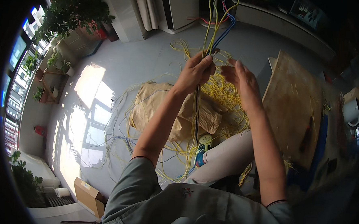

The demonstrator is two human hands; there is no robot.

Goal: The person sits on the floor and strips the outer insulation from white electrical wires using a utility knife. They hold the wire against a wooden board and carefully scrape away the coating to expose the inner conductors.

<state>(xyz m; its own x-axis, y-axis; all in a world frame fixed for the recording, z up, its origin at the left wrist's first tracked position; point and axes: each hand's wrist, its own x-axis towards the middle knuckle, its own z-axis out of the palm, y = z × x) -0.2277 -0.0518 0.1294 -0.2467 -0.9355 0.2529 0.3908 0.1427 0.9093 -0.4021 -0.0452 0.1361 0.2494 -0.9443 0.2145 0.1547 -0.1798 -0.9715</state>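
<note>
While gripping the wire bundle [212,40] in the left hand [195,72] above the yellow tangle [227,90], had the right hand [245,82] just beside, fingers apart! Probably risked snagging if tugged hard, trailing near those coils.

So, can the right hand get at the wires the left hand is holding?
Probably yes: the right hand is open, looks empty, and is near the wires in the left hand, with nothing visible between.

The left hand [196,73] grips coloured wires [212,42]; the right hand [244,79] hovers just beside.
</note>
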